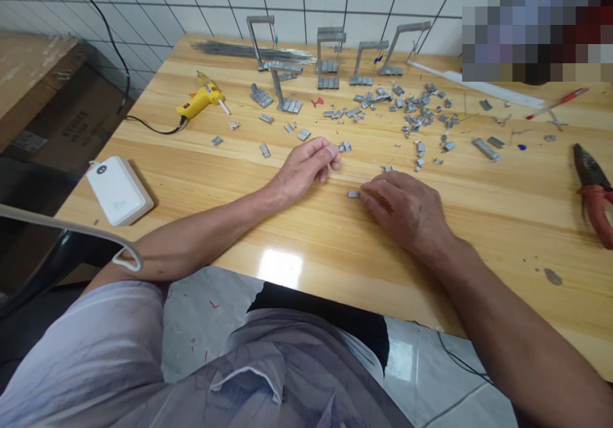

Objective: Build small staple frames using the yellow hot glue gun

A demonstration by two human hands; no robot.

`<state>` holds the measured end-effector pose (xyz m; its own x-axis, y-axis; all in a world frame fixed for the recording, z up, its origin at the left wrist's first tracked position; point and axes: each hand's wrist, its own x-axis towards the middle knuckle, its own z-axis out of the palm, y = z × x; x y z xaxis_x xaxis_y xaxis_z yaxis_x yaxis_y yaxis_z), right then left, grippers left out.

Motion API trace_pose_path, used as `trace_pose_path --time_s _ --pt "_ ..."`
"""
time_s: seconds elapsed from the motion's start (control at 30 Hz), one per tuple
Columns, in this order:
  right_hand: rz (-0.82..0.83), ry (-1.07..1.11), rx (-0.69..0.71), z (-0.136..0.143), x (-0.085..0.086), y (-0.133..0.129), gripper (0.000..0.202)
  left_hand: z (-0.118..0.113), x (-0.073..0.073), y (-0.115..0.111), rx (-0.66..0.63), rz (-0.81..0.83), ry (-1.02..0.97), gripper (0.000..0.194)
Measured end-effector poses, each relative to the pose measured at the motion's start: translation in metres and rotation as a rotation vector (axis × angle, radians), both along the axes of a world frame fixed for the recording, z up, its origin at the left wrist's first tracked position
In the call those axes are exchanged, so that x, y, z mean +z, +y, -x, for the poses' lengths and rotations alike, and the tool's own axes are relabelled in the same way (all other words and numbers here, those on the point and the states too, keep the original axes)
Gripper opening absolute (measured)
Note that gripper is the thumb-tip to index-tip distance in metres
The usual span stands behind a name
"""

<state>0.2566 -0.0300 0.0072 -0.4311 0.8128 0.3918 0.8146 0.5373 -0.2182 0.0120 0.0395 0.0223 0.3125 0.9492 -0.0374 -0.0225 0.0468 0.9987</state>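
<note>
My right hand point(407, 211) is over the middle of the table, thumb and forefinger closed on the end of a small grey metal block point(354, 193), which looks like a short strip of staples. My left hand point(309, 166) is curled to its left, with thumb and forefinger pressed together. Another small grey piece point(345, 147) is right at the left fingertips; whether they grip it I cannot tell. Just beyond my right knuckles lies one more grey piece point(387, 169), partly hidden.
Several small grey frames point(330, 57) stand along the back near thin metal rods point(249, 51). Loose grey pieces point(421, 108) lie scattered at centre right. A yellow glue gun point(198, 100) and white power bank point(119, 190) are left; red-handled pliers point(594, 198) and a red pen point(558, 103) right.
</note>
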Motion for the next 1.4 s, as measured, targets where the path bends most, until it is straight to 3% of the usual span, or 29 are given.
trace_pose_path --time_s 0.27,0.5,0.6,0.8,1.0,1.17,1.4 --pt "-0.009 0.017 0.001 0.000 0.000 0.001 0.025 0.001 0.004 0.002 0.144 -0.086 -0.038 0.029" --pt "-0.019 0.047 -0.002 0.001 0.001 0.000 0.024 0.003 0.009 0.008 0.115 0.189 -0.178 0.035" --pt "-0.007 0.048 0.003 0.001 0.002 -0.001 0.024 0.004 0.008 0.012 0.112 0.199 -0.177 0.039" --pt "-0.024 0.042 0.003 0.001 0.000 0.000 0.025 0.013 0.002 0.017 0.190 -0.135 0.136 0.038" --pt "-0.022 0.030 0.011 0.001 0.000 0.001 0.027 0.025 0.002 0.020 -0.044 -0.437 0.700 0.010" --pt "-0.027 0.037 0.024 0.000 0.000 0.001 0.027 0.034 0.010 0.026 -0.194 -0.455 0.939 0.022" --pt "-0.045 0.024 0.030 0.000 -0.003 0.001 0.028 0.042 0.018 0.030 -0.267 -0.448 0.991 0.028"
